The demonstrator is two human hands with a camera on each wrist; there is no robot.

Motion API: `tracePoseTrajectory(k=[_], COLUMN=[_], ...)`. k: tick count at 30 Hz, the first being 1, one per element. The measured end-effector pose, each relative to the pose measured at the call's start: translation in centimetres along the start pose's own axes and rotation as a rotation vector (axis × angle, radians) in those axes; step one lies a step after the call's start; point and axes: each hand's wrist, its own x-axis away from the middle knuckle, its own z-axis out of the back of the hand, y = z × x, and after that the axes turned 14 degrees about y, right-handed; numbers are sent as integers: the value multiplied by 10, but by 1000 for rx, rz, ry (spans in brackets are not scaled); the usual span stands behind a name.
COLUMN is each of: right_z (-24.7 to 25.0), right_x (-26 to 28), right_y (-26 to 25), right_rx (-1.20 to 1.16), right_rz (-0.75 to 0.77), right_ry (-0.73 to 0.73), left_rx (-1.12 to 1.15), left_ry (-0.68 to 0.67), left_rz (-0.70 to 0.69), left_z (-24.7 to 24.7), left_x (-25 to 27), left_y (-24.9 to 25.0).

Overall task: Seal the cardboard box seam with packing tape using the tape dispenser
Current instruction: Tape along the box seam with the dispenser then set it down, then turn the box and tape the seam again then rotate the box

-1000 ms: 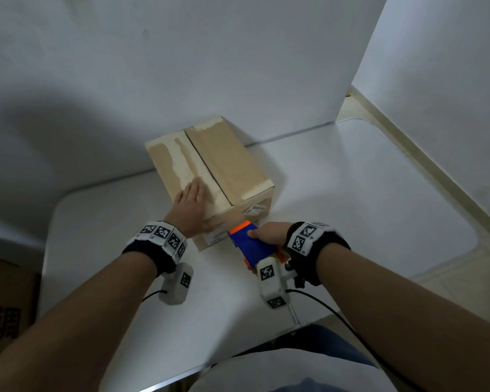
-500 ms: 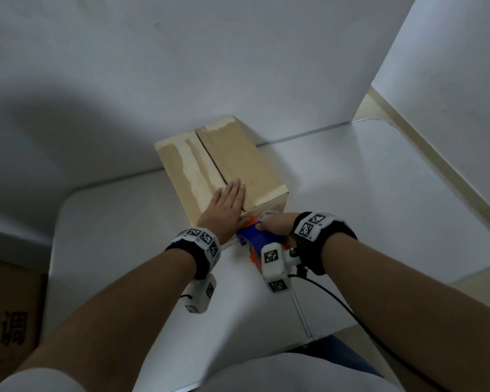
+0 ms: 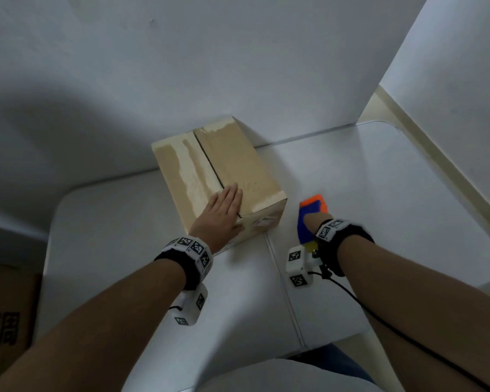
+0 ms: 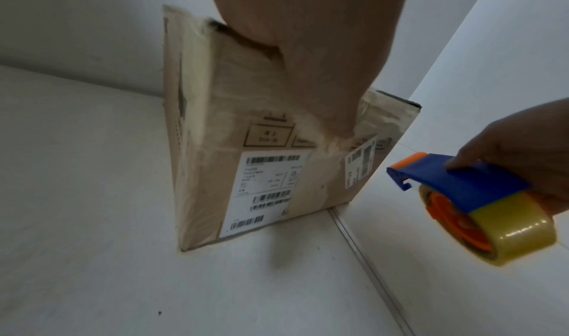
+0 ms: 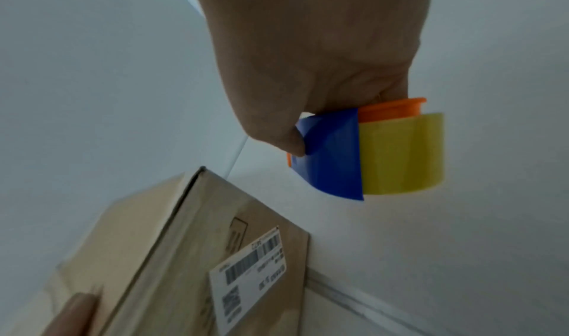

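Note:
A brown cardboard box [image 3: 232,165] stands on the white table [image 3: 379,193] against the back wall, its top seam running away from me. My left hand [image 3: 224,213] lies flat on the near end of the lid, over the seam, fingers straight. In the left wrist view the box front [image 4: 261,171] carries white barcode labels. My right hand [image 3: 314,222] grips the blue and orange tape dispenser [image 3: 311,213] just right of the box, off its surface. A yellowish tape roll [image 4: 505,227] sits in the dispenser [image 5: 332,156].
Another cardboard box [image 3: 6,321] with printed characters stands on the floor at the left. A white wall panel [image 3: 450,66] rises at the right. A seam in the table [image 3: 283,292] runs from the box toward me. Cables hang from both wrist cameras.
My right hand has drawn the dispenser away from the box's near face, out to the right. My left hand has slid right across the lid onto the seam.

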Motion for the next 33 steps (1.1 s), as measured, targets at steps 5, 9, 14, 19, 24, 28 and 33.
tracePoseTrajectory(k=[5, 9, 14, 19, 24, 28, 33], right_z=[-28, -18, -9, 0, -14, -39, -73], right_x=[-72, -68, -74, -68, -30, 14, 43], right_y=[25, 25, 10, 1, 16, 8, -8], right_rx=[769, 669, -114, -44, -104, -111, -188], right_rz=[675, 511, 267, 313, 29, 213, 382], right_ry=[199, 296, 289, 182, -355, -579, -660], left_rx=[101, 283, 382, 325, 288, 204, 152], left_ry=[-25, -8, 111, 97, 109, 15, -4], left_rz=[-28, 56, 128, 315, 495, 423, 318], left_z=[-1, 6, 8, 14, 17, 12, 3], left_x=[-3, -8, -3, 16, 34, 45, 46], left_y=[-4, -10, -16, -22, -25, -27, -36])
